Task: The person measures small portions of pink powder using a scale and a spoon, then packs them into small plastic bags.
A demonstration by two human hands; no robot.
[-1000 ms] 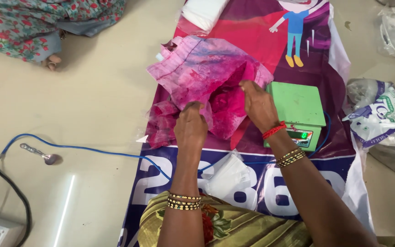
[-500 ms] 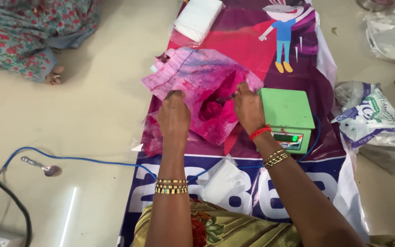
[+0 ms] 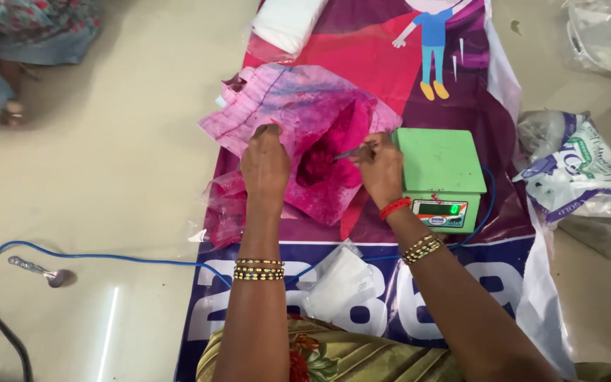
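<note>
A pink-stained plastic bag [image 3: 298,106] lies open on a purple printed banner [image 3: 362,42], with a heap of magenta powder [image 3: 316,166] in its mouth. My left hand [image 3: 266,166] pinches the bag's edge and holds it open. My right hand [image 3: 380,166] grips a metal spoon [image 3: 348,152] whose tip points into the powder. Right beside that hand stands a small green weighing scale [image 3: 440,163] with nothing on its pan.
A blue cable [image 3: 107,257] runs across the beige floor to the scale. Another spoon [image 3: 37,270] lies at the left. Small clear pouches [image 3: 341,283] sit near my lap, a white packet [image 3: 288,25] at the top, plastic sacks [image 3: 574,177] at the right. Another person's floral clothing [image 3: 30,28] is at top left.
Both hands have shifted on the bag. My left hand now holds its edge open, and my right hand has brought a spoon to the powder.
</note>
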